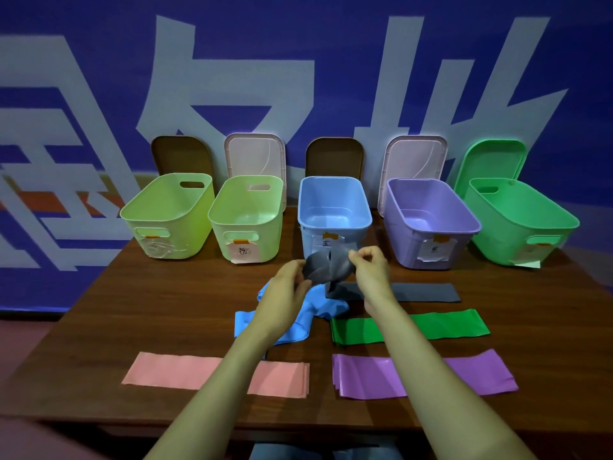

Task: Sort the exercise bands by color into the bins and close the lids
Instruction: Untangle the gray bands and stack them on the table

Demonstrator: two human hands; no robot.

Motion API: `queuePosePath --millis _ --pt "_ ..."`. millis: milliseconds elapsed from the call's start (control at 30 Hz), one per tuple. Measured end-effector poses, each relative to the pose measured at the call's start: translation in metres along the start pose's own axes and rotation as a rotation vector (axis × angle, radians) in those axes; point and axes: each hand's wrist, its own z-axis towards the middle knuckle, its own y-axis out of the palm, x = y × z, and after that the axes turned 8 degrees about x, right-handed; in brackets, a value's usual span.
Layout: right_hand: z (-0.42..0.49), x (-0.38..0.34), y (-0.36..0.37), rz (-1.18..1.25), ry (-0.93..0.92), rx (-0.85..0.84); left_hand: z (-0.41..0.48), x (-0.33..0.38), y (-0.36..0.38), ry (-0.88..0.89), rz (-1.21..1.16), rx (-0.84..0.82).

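Observation:
My left hand (292, 283) and my right hand (371, 267) both pinch a dark grey band (328, 267), bunched and lifted in front of the blue bin (335, 224); its tail (428, 292) lies flat on the table. A crumpled blue band (315, 310) lies under my left hand. Flat on the table lie a green band (441, 323), a pink band (172, 373) and a purple band (477, 373). Two light-green bins (169, 217) (245, 220), a purple bin (428, 224) and a green bin (520, 224) stand open in a row.
Five lids lean against the blue wall behind the bins: brown (182, 156), pink (255, 154), brown (335, 156), pink (414, 161) and green (494, 161). The wooden table (166, 300) ends near the bottom of the view.

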Motion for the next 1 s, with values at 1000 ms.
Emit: queuePosePath --millis 1000 --pt "-0.016 0.008 -0.002 0.083 -0.210 -0.291 0.004 -0.003 0.012 0.058 0.093 0.152"
